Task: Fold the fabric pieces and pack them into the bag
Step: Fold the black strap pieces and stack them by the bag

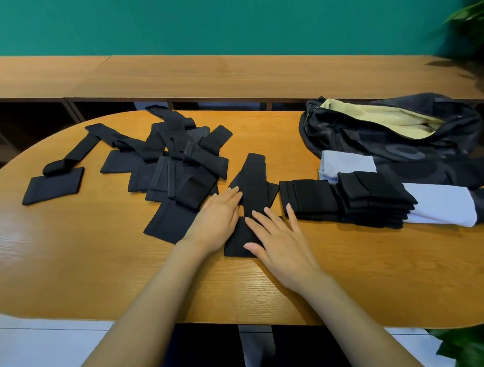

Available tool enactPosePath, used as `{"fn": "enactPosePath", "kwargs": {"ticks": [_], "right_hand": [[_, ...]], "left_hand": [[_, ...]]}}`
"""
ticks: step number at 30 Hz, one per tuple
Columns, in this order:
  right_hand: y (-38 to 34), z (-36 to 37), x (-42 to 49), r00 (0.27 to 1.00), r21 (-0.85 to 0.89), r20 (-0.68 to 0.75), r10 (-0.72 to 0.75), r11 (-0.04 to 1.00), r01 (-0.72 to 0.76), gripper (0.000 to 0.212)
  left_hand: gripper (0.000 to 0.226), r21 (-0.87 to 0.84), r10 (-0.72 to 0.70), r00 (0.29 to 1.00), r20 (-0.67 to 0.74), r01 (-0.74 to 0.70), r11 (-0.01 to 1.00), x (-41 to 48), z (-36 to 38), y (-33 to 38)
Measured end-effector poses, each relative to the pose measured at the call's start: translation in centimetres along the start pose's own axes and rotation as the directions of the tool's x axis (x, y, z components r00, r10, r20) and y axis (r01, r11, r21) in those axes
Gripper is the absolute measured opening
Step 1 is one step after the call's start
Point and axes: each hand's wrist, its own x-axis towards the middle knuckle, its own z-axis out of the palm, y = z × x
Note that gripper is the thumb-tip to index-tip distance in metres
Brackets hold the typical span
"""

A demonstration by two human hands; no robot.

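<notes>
Two hands lie flat on one black fabric piece [254,180] at the centre of the frame.

1. Left hand [220,212]: palm down, fingers straight and close together. The fingertips rest on the left edge of the fabric piece.
2. Right hand [276,237]: palm down, fingers straight and spread. It presses the lower, wider part of the same piece against the table [100,259]. Neither hand grips anything.
3. Fabric piece: a long strip that runs from under the hands toward the upper centre of the frame, with its narrow end pointing away from the person.
4. Loose pile [176,158]: many unfolded black pieces overlap each other left of centre. One flat black square [54,188] lies apart at the far left, just below a long black strip [76,154].
5. Folded stacks [374,197]: neat black piles sit right of centre, just beside the right hand. The rightmost pile rests partly on a pale grey cloth [441,205].
6. Bag [386,138]: dark and patterned, at the upper right of the table. It lies open and shows a yellow lining.

A wooden counter [202,74] runs along the green wall [228,17] across the top of the frame. Plant leaves [472,20] show at the upper right corner.
</notes>
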Motion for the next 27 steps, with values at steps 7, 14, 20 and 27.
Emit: {"fn": "enactPosePath", "kwargs": {"ticks": [7, 14, 20, 27], "right_hand": [[0.5, 0.2, -2.1, 1.000, -0.018, -0.007, 0.025, 1.000, -0.025, 0.064], [0.9, 0.2, -2.6, 1.000, -0.023, -0.005, 0.019, 1.000, -0.019, 0.068], [1.2, -0.1, -3.0, 1.000, 0.008, -0.019, 0.010, 1.000, -0.010, 0.067], [1.1, -0.4, -3.3, 0.999, 0.038, -0.031, 0.018, 0.999, -0.017, 0.068]], "left_hand": [[0.049, 0.247, 0.000, 0.999, 0.033, -0.009, 0.969, 2.0, -0.3, -0.1], [0.053, 0.372, -0.068, 0.997, 0.031, 0.052, 0.927, 4.1, -0.4, 0.3], [0.030, 0.132, -0.002, 0.985, -0.170, 0.025, 0.991, 2.2, -0.4, 0.4], [0.049, 0.298, -0.008, 0.999, 0.035, -0.003, 0.954, 3.3, 0.2, 0.1]]}}
